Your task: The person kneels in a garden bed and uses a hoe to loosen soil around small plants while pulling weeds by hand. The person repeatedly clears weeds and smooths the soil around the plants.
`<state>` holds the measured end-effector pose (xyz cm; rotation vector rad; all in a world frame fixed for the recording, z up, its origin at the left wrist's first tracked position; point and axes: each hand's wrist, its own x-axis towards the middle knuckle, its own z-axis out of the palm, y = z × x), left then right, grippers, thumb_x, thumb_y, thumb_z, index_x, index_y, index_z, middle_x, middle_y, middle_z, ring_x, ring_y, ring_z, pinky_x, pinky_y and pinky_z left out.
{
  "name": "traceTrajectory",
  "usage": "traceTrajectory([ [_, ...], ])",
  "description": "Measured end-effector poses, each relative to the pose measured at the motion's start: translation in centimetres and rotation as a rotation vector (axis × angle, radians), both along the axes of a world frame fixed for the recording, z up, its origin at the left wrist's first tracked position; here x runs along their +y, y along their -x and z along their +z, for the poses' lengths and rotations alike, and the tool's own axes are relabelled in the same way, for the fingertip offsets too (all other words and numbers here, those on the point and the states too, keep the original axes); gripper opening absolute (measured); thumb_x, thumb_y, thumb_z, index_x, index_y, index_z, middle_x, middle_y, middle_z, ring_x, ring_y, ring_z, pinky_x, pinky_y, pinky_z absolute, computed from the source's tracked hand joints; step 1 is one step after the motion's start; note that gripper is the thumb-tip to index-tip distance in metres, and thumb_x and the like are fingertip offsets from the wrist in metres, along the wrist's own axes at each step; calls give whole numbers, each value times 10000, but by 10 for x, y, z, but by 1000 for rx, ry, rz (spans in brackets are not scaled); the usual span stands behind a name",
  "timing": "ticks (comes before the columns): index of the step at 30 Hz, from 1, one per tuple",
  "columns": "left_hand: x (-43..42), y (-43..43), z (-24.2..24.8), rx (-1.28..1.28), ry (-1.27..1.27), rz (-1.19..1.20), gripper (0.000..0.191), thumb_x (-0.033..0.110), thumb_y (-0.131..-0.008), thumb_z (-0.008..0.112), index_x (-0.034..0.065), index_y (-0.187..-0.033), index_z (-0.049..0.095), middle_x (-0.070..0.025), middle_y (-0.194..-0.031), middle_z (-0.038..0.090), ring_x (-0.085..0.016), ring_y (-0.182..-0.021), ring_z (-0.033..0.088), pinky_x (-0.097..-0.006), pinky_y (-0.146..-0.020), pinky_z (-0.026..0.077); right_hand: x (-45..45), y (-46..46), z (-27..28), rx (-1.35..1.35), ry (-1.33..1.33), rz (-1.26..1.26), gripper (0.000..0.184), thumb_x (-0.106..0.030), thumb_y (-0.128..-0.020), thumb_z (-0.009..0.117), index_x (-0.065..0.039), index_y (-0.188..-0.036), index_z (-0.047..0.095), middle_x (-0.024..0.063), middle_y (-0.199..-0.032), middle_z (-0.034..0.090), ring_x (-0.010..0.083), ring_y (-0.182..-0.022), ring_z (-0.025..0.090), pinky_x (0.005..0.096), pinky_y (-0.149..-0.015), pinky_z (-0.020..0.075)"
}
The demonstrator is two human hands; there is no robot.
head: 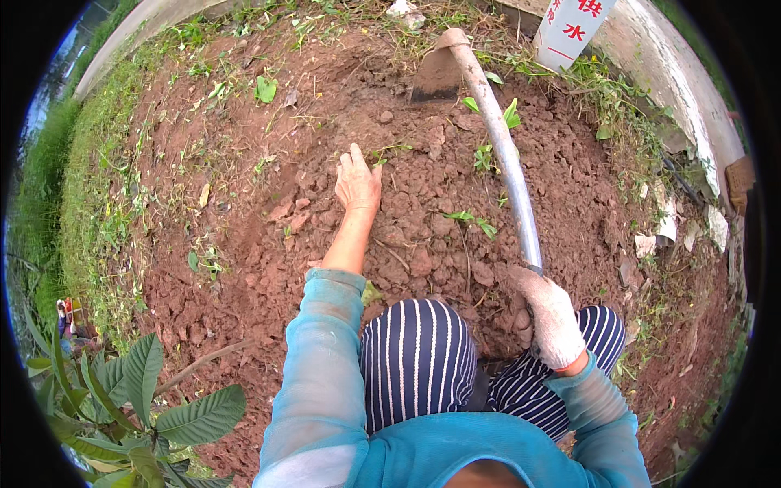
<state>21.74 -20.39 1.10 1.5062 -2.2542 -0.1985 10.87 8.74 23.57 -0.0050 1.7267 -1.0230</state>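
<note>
My bare left hand (358, 183) reaches over the turned reddish soil (427, 201), beside a thin green weed sprig (390, 148). Whether its fingertips pinch anything is too small to tell. In a whitish work glove, my right hand (549, 317) is closed around the lower end of a long hoe handle (509, 158), near my knee. The handle runs away from me to the hoe's metal blade (436, 73), which rests on the ground at the far side. Small weeds (473, 221) lie on the clods between my left hand and the handle.
A leafy shrub (146, 402) stands at the lower left. A white marker post (573, 30) with red writing rises at the far right, before a concrete edge (671, 73). Pale broken pieces (668, 213) lie along the right side. Grass (91, 201) borders the left.
</note>
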Motion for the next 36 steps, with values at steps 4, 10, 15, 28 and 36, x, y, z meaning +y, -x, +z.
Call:
traceTrajectory([
  [4,-18,33,6,-108,-298,73,360,253,-822,671,62,-1073,496,-191,-883,660,-380,-865,648,-475,-732,505,9,11,-4,-68,-53,-76,384,-400,-848,657,-47,-975,577,-11,-585,462,72,-417,399,221,-376,309],
  [10,-16,31,-11,-23,-196,99,156,137,-866,554,18,-965,567,-216,-819,660,-405,-803,648,-491,-691,503,19,24,0,-64,-93,-11,387,-394,-841,668,-41,-978,589,-10,-598,477,76,-428,417,229,-382,325],
  [15,-4,22,-11,224,-155,-7,184,184,-897,577,14,-953,619,-237,-758,630,-410,-758,627,-459,-647,466,30,26,-3,-76,-47,-2,353,-385,-848,660,-59,-973,610,-9,-610,483,75,-443,428,227,-387,330],
  [28,-30,-63,-4,284,-192,78,333,208,-895,563,-41,-1116,587,-281,-935,641,-417,-927,620,-452,-798,473,31,26,-6,-94,-79,-46,324,-367,-848,665,-59,-912,588,-17,-589,482,70,-411,410,221,-371,309],
  [36,-77,-41,5,-102,-383,41,522,393,-848,645,78,-1257,567,-224,-1142,630,-369,-1089,588,-434,-914,462,21,27,-8,-91,-129,-10,321,-359,-845,669,-55,-917,593,-15,-593,493,77,-403,427,227,-367,330],
])
